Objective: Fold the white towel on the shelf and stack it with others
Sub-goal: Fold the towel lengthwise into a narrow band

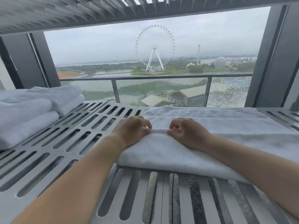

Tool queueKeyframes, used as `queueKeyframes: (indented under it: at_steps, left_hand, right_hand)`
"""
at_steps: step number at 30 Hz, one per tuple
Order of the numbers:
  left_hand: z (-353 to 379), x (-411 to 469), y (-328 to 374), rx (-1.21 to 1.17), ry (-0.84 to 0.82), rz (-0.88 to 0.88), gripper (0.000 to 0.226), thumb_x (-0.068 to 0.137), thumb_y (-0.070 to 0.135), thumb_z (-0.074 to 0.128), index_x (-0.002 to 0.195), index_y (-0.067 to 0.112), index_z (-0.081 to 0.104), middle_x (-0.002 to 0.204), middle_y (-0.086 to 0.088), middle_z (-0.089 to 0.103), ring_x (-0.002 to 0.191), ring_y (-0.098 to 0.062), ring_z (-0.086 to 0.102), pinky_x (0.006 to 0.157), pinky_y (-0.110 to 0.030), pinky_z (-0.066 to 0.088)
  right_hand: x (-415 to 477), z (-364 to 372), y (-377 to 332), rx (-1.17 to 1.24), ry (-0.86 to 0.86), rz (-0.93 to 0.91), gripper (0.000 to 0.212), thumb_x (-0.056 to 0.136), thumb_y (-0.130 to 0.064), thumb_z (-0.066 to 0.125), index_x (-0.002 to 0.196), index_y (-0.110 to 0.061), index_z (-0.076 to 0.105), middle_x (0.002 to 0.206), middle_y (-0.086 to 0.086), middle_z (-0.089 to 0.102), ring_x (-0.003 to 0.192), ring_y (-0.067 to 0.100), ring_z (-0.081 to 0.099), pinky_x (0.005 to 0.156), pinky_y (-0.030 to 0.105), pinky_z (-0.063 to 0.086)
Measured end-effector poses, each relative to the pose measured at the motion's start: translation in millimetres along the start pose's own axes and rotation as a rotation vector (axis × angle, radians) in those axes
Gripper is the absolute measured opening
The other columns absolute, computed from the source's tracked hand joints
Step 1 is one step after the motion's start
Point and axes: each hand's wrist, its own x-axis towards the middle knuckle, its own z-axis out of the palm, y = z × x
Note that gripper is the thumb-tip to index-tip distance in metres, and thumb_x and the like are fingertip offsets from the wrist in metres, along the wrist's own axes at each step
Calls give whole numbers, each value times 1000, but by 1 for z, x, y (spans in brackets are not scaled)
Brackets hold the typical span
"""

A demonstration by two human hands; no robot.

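Observation:
A white towel (202, 126) lies spread on the grey slotted shelf (77, 143), right of centre. Its near part is folded over itself into a thick flap. My left hand (131, 129) and my right hand (186, 132) rest side by side on top of that flap, fingers curled and pinching its folded edge. At the far left of the shelf sits a stack of folded white towels (27, 113), well apart from both hands.
Another slotted shelf (97, 12) runs close overhead. Dark uprights (275, 54) frame the opening at left and right. Behind the shelf is a glass balcony railing (161, 78) with an outdoor view. Bare shelf lies between the towel and the stack.

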Motion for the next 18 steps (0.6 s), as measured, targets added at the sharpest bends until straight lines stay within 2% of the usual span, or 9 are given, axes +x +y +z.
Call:
queueKeyframes:
  at_steps: [3,5,7,10,11,13,14,16,18]
  left_hand:
    - [-4,0,3,36,92,89,28,86,30,62,114,29,58,111,9,60,91,-8,55,74,-23,42]
    - [-5,0,16,-18,105,152,28,90,33,55,118,27,56,115,7,61,94,-8,57,80,-26,47]
    - [0,0,31,-141,-24,140,35,95,38,42,126,25,50,127,4,57,112,-13,53,95,-32,44]
    - [12,-1,39,-233,-357,67,58,97,50,26,146,21,22,154,1,25,141,-13,19,114,-31,14]
    - [14,-1,36,-214,-416,64,62,96,54,23,148,21,14,156,2,15,143,-10,9,115,-29,6]
    - [17,-1,32,-190,-444,72,66,94,57,21,149,22,9,157,3,8,143,-8,2,115,-28,1]
    - [17,-1,32,-183,-441,76,67,93,58,22,149,22,9,157,3,8,143,-8,2,115,-28,1]
    - [17,-1,32,-158,-412,91,67,94,57,23,149,22,9,157,4,9,143,-8,3,116,-29,2]
    - [15,-2,36,-110,-325,147,64,95,54,25,148,23,10,157,6,9,143,-7,2,117,-31,3]
  right_hand:
    - [0,-1,-3,-15,16,-5,18,86,-35,58,93,-19,62,93,-2,62,85,17,55,69,28,38]
    - [-1,-4,-7,-67,49,-20,17,86,-35,58,92,-20,64,94,-3,61,90,20,57,72,29,39]
    - [-3,-12,-10,-223,116,-60,17,86,-36,59,92,-22,66,100,-3,62,97,19,56,81,35,39]
    - [-11,-30,-13,-306,186,-55,14,87,-35,58,90,-24,66,100,-6,62,96,19,58,83,37,41]
    - [-17,-33,-11,-240,158,-55,14,87,-35,57,90,-24,66,97,-9,62,94,18,60,81,35,44]
    - [-33,-35,-5,-81,-37,-64,22,89,-41,52,102,-29,65,104,-15,59,98,10,59,87,31,46]
    - [-42,-36,-3,-35,-173,-57,32,90,-48,46,113,-33,61,117,-20,54,108,4,53,95,28,41]
    - [-57,-35,3,3,-388,-23,51,86,-65,27,132,-46,41,137,-31,31,127,-8,29,107,20,20]
    - [-63,-34,7,-6,-441,-19,61,79,-71,16,136,-52,28,141,-35,16,131,-14,14,109,18,9]
